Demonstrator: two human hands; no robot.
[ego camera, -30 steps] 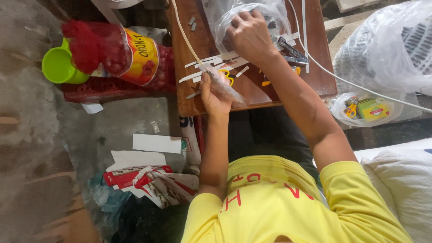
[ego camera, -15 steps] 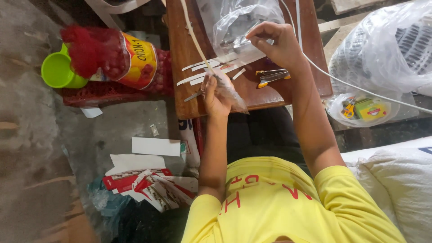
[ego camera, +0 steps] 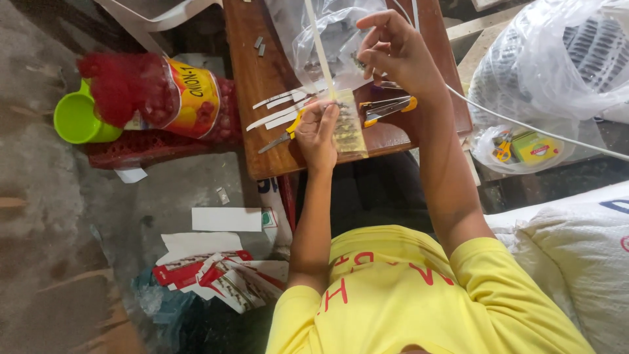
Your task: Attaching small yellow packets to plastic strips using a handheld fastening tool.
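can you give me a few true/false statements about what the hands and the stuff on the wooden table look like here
1. The left hand holds a small clear packet over the near edge of the wooden table. True.
2. The right hand lies flat on the table. False: it is raised, fingers pinched, by the big clear plastic bag.
3. A green cup stands beside the red mesh sack, off the table. True.
4. The yellow-handled cutter is held in the right hand. False: it lies on the table below that hand.
5. Red and white paper scraps lie on the floor. True.
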